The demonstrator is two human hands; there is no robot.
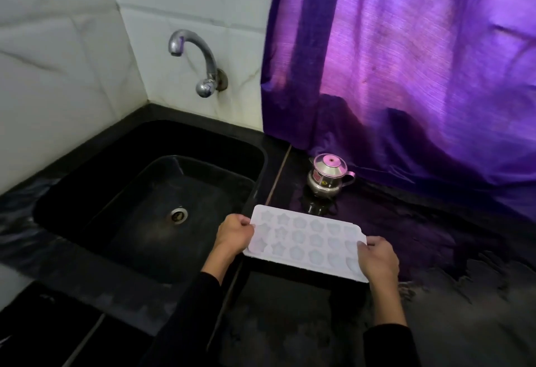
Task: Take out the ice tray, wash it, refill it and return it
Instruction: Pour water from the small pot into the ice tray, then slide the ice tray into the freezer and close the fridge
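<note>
White plastic: the ice tray [304, 243] sits low and right of the frame's centre, held level by its two short ends above the dark counter [452, 274], just right of the sink [87, 192].
Left hand: the left hand [233, 236] grips the tray's left end, thumb on top of the rim and fingers curled beneath.
Right hand: the right hand [377, 259] grips the right end the same way, thumb over the notched corner, fingers under.
Tray contents: the star and flower moulds face up; whether they hold water or ice cannot be told.
Step in hand: judging by the closed tap [197, 59] and the dry-looking basin, the tray is out and is being brought to the sink, with washing not yet begun.
Next move: it likely calls for carrying the tray left over the basin, under the spout in the upper left of centre, and freeing one hand to turn the tap's knob [206, 86].
Edges: the sink's right rim lies under the tray's left end, so the tray must stay lifted to pass it; the spout hangs well above the basin.
Open room: the basin is wide and bare down to the drain [177, 214].
Obstacles: a small steel pot [327, 176] stands on the counter just behind the tray, and a purple curtain [420, 62] drapes onto the counter at right; both lie away from the leftward path.
</note>
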